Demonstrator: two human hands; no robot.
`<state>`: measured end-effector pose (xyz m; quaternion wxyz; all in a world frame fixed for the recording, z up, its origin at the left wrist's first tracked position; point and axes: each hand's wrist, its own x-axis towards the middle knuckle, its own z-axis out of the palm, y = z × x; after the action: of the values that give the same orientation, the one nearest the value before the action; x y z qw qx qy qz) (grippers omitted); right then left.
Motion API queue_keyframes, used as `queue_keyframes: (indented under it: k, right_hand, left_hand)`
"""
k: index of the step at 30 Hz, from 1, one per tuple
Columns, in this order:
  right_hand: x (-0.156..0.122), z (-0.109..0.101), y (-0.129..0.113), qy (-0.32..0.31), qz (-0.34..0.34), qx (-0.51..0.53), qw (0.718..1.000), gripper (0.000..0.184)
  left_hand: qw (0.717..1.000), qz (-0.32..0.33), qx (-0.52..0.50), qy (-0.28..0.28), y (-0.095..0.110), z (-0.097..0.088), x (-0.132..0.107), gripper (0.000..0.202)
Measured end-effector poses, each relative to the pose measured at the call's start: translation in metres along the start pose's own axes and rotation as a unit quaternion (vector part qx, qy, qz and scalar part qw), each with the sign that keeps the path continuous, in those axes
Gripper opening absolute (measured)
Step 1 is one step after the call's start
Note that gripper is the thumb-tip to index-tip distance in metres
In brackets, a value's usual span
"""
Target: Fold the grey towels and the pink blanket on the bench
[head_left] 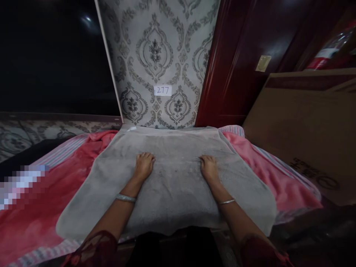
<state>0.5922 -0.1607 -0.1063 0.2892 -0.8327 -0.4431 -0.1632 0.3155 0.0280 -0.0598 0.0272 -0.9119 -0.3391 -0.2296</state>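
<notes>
A grey towel [172, 185] lies spread flat over a pink blanket [36, 215] on a surface in front of me. My left hand [144, 165] rests on the towel left of its middle, fingers curled down into the cloth. My right hand [208, 167] rests on it to the right, fingers likewise curled and pressed into the fabric. A bangle sits on each wrist. Whether either hand pinches the cloth is hidden under the knuckles.
A patterned grey wall [158, 55] with a small label reading 277 [162, 90] rises behind the towel. A dark red door [244, 66] stands at right, with a large cardboard box [306, 126] beside it. A dark window [50, 55] is at left.
</notes>
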Motion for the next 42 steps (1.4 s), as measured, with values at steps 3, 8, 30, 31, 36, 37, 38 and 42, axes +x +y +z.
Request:
queue_keyframes:
  k: [3, 8, 30, 31, 36, 37, 38, 42]
  right_hand:
    - [-0.001, 0.002, -0.001, 0.007, -0.007, -0.005, 1.000, 0.046]
    - [-0.002, 0.005, 0.001, 0.013, -0.014, 0.014, 1.000, 0.041]
    - [-0.006, -0.002, 0.000, 0.041, 0.007, -0.033, 0.999, 0.046]
    - [-0.006, -0.001, 0.001, 0.045, 0.003, -0.033, 0.998, 0.045]
    - [-0.007, 0.004, 0.006, 0.067, -0.002, -0.015, 0.998, 0.044]
    - [-0.008, 0.004, 0.006, 0.068, 0.003, -0.013, 0.998, 0.044]
    - [-0.008, 0.004, 0.006, 0.071, 0.008, -0.008, 0.997, 0.045]
    - [-0.008, 0.000, 0.006, 0.095, 0.020, 0.019, 0.995, 0.047]
  left_hand:
    - [1.000, -0.015, 0.011, 0.005, -0.002, -0.001, -0.004, 0.026]
    - [1.000, -0.018, 0.017, 0.003, -0.005, -0.005, -0.007, 0.027]
    - [0.999, -0.035, 0.036, 0.006, -0.036, -0.018, -0.024, 0.028]
    - [0.998, -0.038, 0.041, 0.003, -0.044, -0.020, -0.027, 0.027]
    - [0.995, -0.074, 0.063, 0.008, -0.080, -0.036, -0.040, 0.024]
    - [0.995, -0.080, 0.065, 0.011, -0.085, -0.038, -0.041, 0.025]
    - [0.994, -0.084, 0.065, 0.015, -0.088, -0.040, -0.042, 0.026]
    - [0.992, -0.098, 0.060, 0.049, -0.088, -0.043, -0.044, 0.031]
